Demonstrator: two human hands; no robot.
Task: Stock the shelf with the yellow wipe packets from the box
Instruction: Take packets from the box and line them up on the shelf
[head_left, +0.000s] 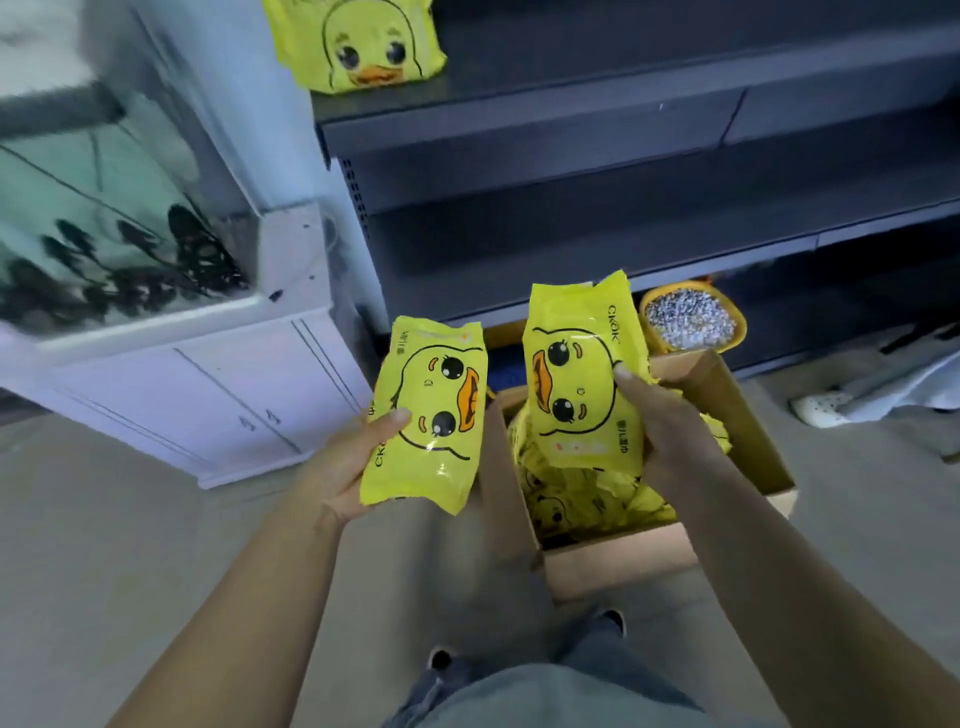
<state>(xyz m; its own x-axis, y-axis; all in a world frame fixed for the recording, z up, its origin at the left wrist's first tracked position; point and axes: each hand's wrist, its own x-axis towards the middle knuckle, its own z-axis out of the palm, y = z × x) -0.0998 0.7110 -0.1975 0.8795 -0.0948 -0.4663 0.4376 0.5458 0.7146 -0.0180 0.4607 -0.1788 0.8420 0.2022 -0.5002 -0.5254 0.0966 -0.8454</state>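
My left hand (345, 467) grips a yellow wipe packet (431, 415) with a duck face, held to the left of the box. My right hand (670, 431) grips a second yellow packet (576, 374) above the open cardboard box (618, 561). Several more yellow packets (587, 499) lie inside the box on the floor. One yellow packet (358, 44) stands on the dark grey shelf (571, 88) at the top left. The shelf boards below it are bare.
A white cabinet (208, 395) with a glass tank on top stands to the left of the shelving. A yellow tub of grey granules (691, 322) sits under the lowest shelf behind the box. A white shoe (821, 408) lies on the floor at right.
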